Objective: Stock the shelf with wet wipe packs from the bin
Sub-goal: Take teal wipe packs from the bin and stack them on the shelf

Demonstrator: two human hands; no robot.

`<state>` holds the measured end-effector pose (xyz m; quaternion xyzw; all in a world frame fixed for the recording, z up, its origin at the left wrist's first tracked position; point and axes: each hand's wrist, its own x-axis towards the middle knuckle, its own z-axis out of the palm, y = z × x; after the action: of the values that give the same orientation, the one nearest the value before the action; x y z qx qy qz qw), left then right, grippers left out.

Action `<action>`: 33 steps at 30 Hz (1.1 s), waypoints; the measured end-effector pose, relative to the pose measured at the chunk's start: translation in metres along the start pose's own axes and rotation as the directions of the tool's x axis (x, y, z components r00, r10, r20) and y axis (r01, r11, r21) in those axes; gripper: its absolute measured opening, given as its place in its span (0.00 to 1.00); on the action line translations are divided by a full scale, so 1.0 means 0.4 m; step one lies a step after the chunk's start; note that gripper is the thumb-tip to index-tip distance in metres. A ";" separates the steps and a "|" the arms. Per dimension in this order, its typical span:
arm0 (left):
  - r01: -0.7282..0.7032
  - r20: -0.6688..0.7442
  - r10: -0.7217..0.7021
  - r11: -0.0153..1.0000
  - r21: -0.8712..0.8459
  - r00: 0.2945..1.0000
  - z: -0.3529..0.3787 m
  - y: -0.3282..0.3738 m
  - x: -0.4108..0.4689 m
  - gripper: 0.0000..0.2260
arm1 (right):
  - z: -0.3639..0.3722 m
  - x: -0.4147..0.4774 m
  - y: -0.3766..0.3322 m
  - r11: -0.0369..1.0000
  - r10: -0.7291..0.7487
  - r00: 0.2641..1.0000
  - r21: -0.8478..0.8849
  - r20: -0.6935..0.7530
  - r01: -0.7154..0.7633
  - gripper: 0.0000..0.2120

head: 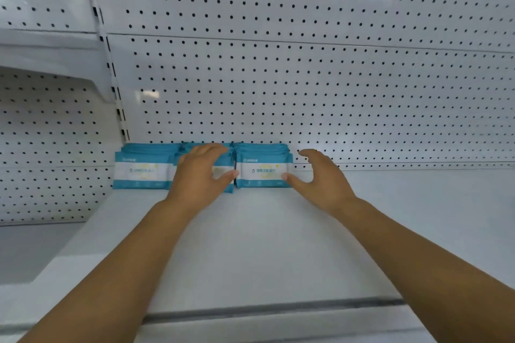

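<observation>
1. Closest to me, two bare forearms reach up and away over the white shelf, crossing a grey strip that runs along its front edge
2. Further in, the left hand is laid over the middle row of wet wipe packs. Its fingers are spread and only lightly bent across the top of the row, and the thumb stretches out along the front face. The hand is open and clamps nothing
3. The right hand sits just right of the rightmost row in a loose C shape. Its thumb tip touches the lower front corner of that row, while the other fingers arch in the air beside the packs, holding nothing
4. The packs are teal and white and stand on edge in three rows side by side at the back left of the shelf. The left row is in plain view, the middle one is mostly hidden behind the left hand, and the right one faces me with its label showing
5. Behind them rises a white pegboard wall, which the rows appear to touch
6. A slotted upright marks the bay's left edge, with a neighbouring shelf higher up beyond it
</observation>
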<state>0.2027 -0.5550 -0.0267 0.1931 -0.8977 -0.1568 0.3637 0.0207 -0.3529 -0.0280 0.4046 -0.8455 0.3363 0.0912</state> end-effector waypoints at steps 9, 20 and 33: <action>-0.100 0.050 0.112 0.976 -0.193 0.992 0.096 0.288 -0.041 0.21 | -0.286 -0.171 0.122 0.995 0.013 0.998 -0.103 0.062 -0.007 0.35; -0.261 0.240 0.370 0.884 -0.389 0.897 0.306 0.744 -0.139 0.26 | -0.647 -0.499 0.390 0.932 0.207 0.973 -0.281 -0.106 -0.229 0.34; -0.284 0.302 0.569 0.719 -0.634 0.765 0.540 1.124 -0.383 0.18 | -0.793 -0.910 0.673 0.767 0.591 0.775 -0.142 -0.226 -0.626 0.31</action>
<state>0.0452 -0.0600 -0.0761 -0.1854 -0.8925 -0.3606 0.1976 0.0214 0.1978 -0.0763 0.0661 -0.9507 0.2896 0.0896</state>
